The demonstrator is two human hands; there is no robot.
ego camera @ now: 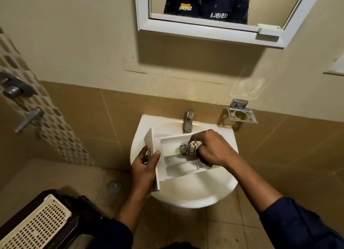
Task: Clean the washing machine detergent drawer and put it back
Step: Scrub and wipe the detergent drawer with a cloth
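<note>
The white detergent drawer (178,167) lies across the white wall sink (195,198), its front panel turned to the left. My left hand (144,166) grips that front panel, thumb on its inner face and fingers behind it. My right hand (210,148) holds a bunched cream cloth with dark checks (189,149) and presses it down into the drawer's far compartment. The nearer compartments show bare white plastic.
A chrome tap (188,121) stands at the back of the sink, just behind the drawer. A metal soap holder (242,114) hangs on the wall to the right, a mirror cabinet (214,19) above. A perforated cream basket (35,224) and a floor drain (114,186) lie at lower left.
</note>
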